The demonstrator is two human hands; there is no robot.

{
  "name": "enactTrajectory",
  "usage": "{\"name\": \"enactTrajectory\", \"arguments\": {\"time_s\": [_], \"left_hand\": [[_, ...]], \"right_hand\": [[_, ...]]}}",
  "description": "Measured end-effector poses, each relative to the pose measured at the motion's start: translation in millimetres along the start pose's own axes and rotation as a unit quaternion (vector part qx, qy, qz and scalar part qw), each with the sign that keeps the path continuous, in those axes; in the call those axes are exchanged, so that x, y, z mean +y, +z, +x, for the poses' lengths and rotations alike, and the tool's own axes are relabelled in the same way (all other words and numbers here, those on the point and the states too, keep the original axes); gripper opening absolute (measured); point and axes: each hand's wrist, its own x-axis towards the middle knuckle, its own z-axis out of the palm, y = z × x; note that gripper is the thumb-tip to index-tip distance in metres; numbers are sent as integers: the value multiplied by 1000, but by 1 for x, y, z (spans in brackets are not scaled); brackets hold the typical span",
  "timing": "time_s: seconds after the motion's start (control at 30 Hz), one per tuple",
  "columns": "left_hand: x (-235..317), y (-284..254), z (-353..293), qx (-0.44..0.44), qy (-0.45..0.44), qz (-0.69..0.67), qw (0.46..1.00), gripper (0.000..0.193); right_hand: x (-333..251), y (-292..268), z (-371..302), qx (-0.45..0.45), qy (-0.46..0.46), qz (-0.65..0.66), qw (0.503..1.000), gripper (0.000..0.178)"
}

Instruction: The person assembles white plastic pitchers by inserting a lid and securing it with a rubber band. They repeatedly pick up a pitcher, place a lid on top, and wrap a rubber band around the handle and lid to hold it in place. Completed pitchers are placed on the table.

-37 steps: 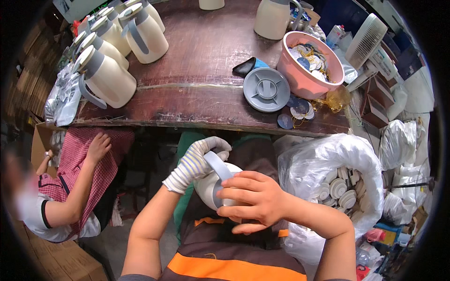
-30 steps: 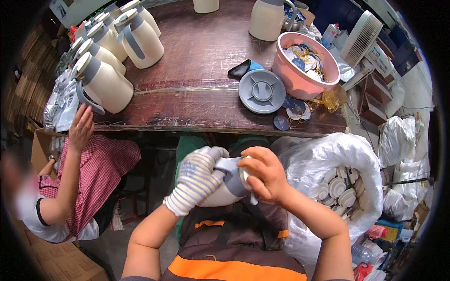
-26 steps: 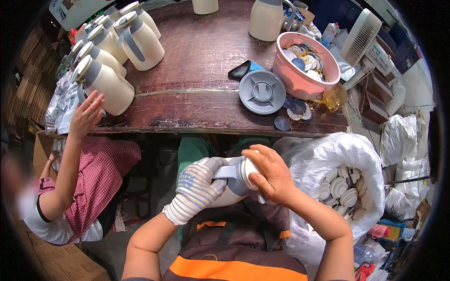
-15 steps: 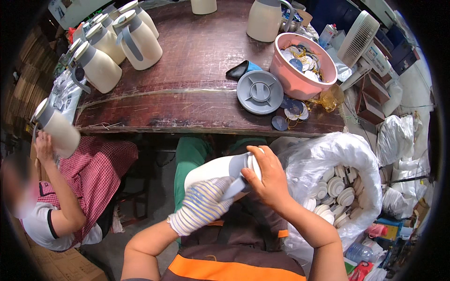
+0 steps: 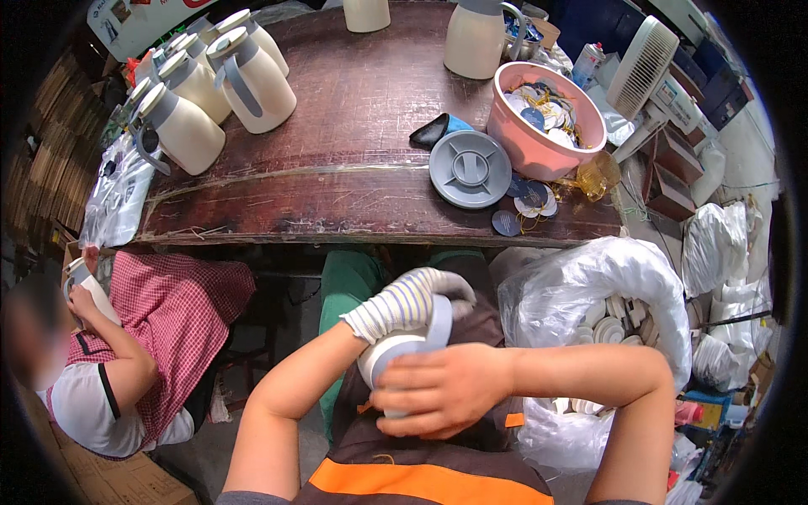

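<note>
A cream thermos jug (image 5: 388, 347) with a grey collar and handle lies tilted over my lap, its top end toward my body. My left hand (image 5: 402, 301), in a striped knit glove, grips it beside the raised grey handle. Its fingertips are slightly blurred. My bare right hand (image 5: 446, 389) is closed over the top end, fingers wrapped across it and blurred; they hide the mouth and whatever closes it. To the right, a large plastic-lined container (image 5: 644, 263) holds several white lids (image 5: 608, 328), partly behind my right forearm.
Several matching jugs (image 5: 252, 80) stand on the dark wooden table (image 5: 337, 202), mostly far left. A pink bucket (image 5: 539, 151) of round tags, a grey disc-shaped lid (image 5: 470, 168) and loose tags are at its right. On my left, a co-worker (image 5: 109, 353) holds another jug.
The jug in my lap has turned, its top swinging from the right toward my body. My right hand has come down and left; my left has moved up. The co-worker's jug is lower.
</note>
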Motion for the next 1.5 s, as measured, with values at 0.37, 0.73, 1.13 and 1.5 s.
{"name": "enactTrajectory", "arguments": {"time_s": [0.37,0.73,1.13,1.5], "left_hand": [[41,4,-78,261,-68,156,950,35],[26,-62,-83,83,-160,-76,981,22],[73,-2,-105,77,-180,-312,930,23],[44,-5,-66,196,-110,-438,870,24]], "right_hand": [[43,4,-62,161,575,29,802,54],[19,-8,-43,57,319,-77,943,67],[65,-18,-94,187,538,-3,822,59],[85,-8,-168,120,482,-409,766,34]]}}
